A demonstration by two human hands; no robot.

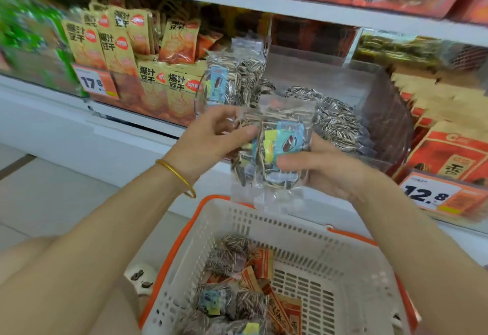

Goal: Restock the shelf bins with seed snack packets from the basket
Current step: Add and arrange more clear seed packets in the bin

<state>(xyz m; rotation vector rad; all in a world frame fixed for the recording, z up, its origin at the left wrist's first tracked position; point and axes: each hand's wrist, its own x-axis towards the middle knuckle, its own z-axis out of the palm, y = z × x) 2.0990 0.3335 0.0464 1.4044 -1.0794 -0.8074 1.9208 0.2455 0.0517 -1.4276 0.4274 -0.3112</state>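
Observation:
A clear packet of striped sunflower seeds (277,139) with a blue and yellow label is held upright above the basket, my left hand (211,136) pinching its upper left side and my right hand (324,168) gripping its right side. My left hand also seems to hold a second clear seed packet (232,81), standing taller behind the first. Behind them a clear shelf bin (380,91) holds a few seed packets (335,120) lying flat. Below, a white basket with an orange rim (311,244) contains several seed packets (232,250) and red-orange packets (264,263).
Left of the bin stand yellow-orange snack packs (118,38) behind a 17.8 price tag (95,82). To the right are red boxed packs (449,149) over a 12.8 tag (433,197). An upper shelf (290,4) carries red boxes. A pale tiled floor lies at left.

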